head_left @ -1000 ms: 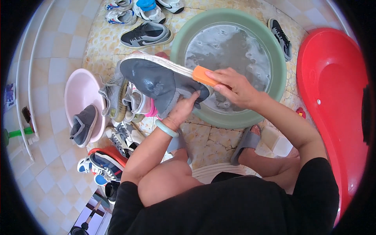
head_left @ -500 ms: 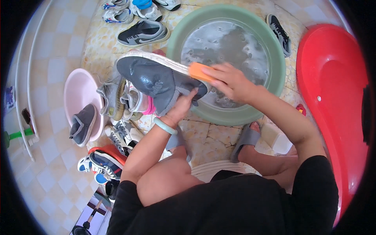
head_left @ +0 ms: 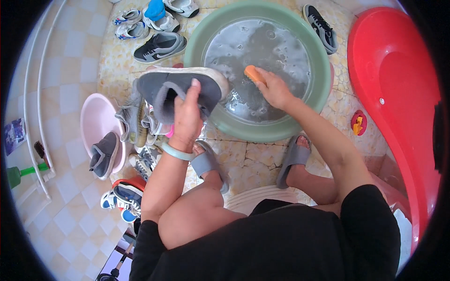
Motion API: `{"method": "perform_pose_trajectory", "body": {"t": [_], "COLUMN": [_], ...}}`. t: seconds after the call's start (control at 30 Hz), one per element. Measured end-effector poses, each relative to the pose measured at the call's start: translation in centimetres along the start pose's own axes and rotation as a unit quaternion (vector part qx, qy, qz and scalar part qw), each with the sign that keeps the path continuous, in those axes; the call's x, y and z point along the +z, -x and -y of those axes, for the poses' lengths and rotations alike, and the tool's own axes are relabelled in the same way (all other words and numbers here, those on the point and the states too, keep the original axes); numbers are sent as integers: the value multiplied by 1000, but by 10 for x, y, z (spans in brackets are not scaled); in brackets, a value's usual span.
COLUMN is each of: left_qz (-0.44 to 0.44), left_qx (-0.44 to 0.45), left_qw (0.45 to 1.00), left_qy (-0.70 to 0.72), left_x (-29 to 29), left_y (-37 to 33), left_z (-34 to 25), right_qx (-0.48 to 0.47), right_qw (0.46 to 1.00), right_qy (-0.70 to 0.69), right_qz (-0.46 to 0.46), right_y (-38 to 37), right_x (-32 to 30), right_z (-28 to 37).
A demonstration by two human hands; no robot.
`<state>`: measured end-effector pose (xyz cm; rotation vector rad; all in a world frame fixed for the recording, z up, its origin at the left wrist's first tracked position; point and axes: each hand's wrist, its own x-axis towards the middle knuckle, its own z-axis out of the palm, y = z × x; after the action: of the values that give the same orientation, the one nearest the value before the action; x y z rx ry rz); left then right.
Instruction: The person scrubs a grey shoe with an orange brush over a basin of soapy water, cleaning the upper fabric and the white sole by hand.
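My left hand (head_left: 187,110) is closed on a dark grey ankle-high shoe (head_left: 147,86) with a soft grey lining and a pale sole. I hold it tilted at the left rim of a green basin (head_left: 193,51), with its opening toward me. Over the cloudy, foamy water (head_left: 243,42) in the basin, my right hand (head_left: 276,91) grips an orange scrub brush (head_left: 253,74), apart from the shoe. A similar grey shoe (head_left: 104,153) leans in a pink basin (head_left: 89,117) at the left.
Black-and-grey sneakers (head_left: 161,47) and several white shoes (head_left: 164,22) stand at the far left; another sneaker (head_left: 323,30) lies right of the basin. More shoes (head_left: 131,117) line the left. A red tub (head_left: 368,56) stands right. A small red dish (head_left: 358,122) holds yellow pieces.
The brush has left the shoe's sole and is now lower over the basin water. My left hand has turned the shoe so its opening and lining show.
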<state>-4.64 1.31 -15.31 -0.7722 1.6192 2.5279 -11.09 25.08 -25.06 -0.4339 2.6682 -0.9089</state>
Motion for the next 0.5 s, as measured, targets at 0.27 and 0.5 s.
{"method": "perform_pose_trajectory", "body": {"t": [0.27, 0.5], "left_qz": [-18, -50], "left_qx": [-15, -45], "left_qw": [994, 996], "left_qy": [106, 62], "left_x": [18, 42], "left_y": [-4, 2], "left_z": [-28, 8], "right_qx": [-39, -64], "right_qw": [894, 990], "right_qy": [-407, -105], "right_qz": [-184, -72], "right_y": [0, -57], "right_x": [-10, -13], "right_z": [112, 122]}}
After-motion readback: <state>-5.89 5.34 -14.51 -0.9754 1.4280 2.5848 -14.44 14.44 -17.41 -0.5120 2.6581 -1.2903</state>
